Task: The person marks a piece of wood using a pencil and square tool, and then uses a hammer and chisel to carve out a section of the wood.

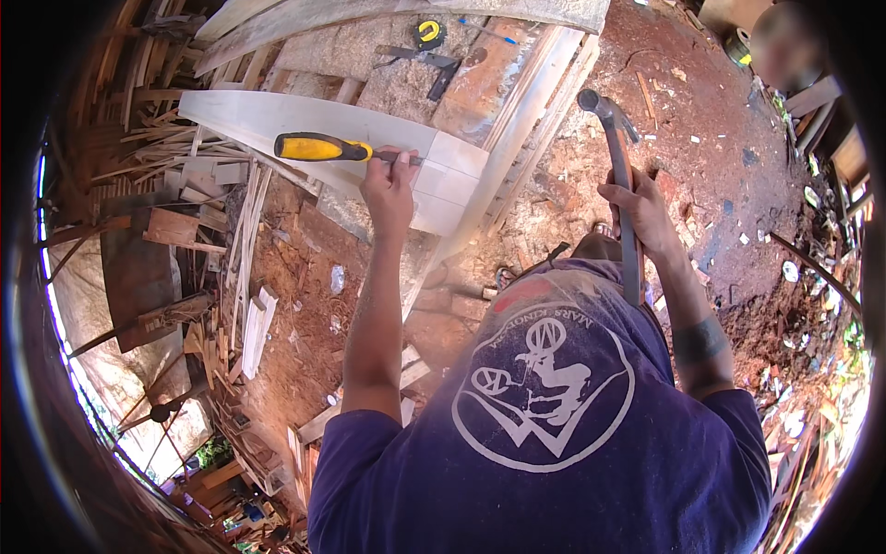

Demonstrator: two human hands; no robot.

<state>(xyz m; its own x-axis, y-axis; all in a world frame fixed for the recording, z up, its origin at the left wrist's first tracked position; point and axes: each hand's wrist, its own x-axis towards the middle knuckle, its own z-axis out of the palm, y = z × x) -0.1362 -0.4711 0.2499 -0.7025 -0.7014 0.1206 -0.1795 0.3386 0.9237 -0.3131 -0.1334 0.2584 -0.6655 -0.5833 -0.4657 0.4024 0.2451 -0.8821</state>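
Apparently one chisel [343, 149] in left hand [389, 185], one hammer [620, 175] in right hand [643, 217]

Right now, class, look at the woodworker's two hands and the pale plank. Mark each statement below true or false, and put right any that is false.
1. The left hand holds a chisel with a yellow and black handle. True.
2. The chisel's tip rests on the red dirt ground. False: it lies against the pale wooden plank.
3. The right hand grips a hammer with its head raised. True.
4. The hammer's head is touching the chisel. False: it is well apart, off to the right.
5. A yellow tape measure lies on the boards beyond the plank. True.
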